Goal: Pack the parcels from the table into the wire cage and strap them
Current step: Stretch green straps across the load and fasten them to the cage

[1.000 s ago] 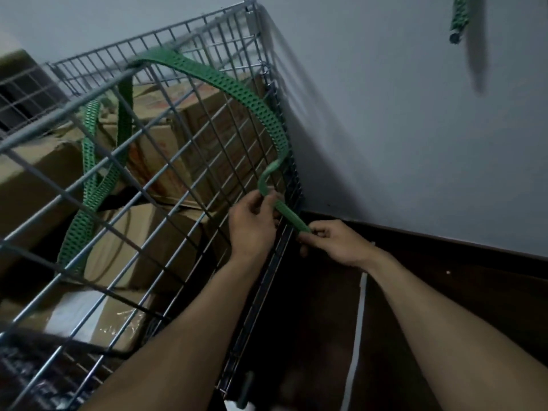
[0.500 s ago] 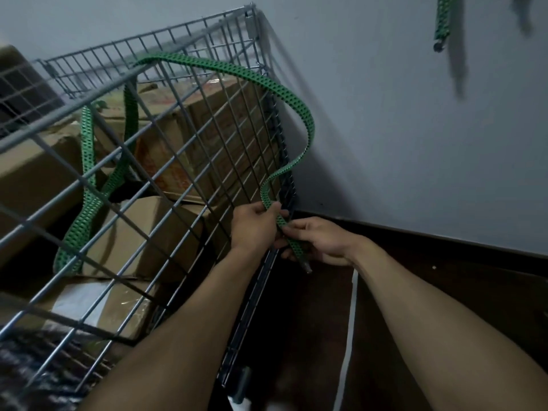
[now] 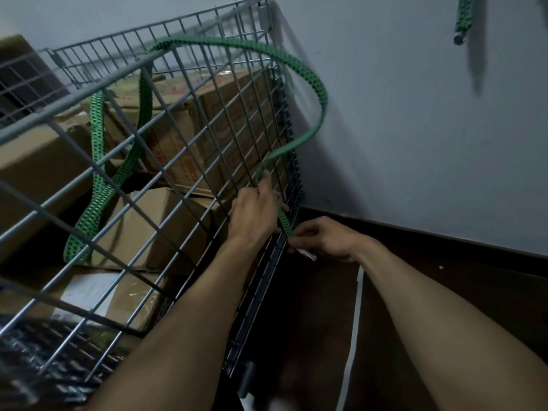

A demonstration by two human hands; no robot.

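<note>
Close to a grey wall (image 3: 415,143), on a dark floor (image 3: 444,286): wire cage (image 3: 89,92), top open. Inside the cage: brown cardboard parcels (image 3: 166,232), stacked in layers to just under the top rim.

Routing of the perforated green strap (image 3: 98,137):
- doubled loop hanging inside the cage, over the parcels
- up and across the top rim
- out in a wide slack arc beside the outer side panel, then down to both hands

At the lower part of that side panel: left hand (image 3: 255,212), fingers curled, thumb raised along the strap, holding it against the mesh. Just beside and slightly lower, outside the cage: right hand (image 3: 326,235), pinching the strap's free end between thumb and fingertips. Between the two hands: a short, straight run of strap. Threaded through the mesh or only laid against it: not discernible.

High on the wall at upper right, well apart from the cage: second green strap (image 3: 464,13), hanging. On the floor beneath the right forearm: white line (image 3: 354,315)
</note>
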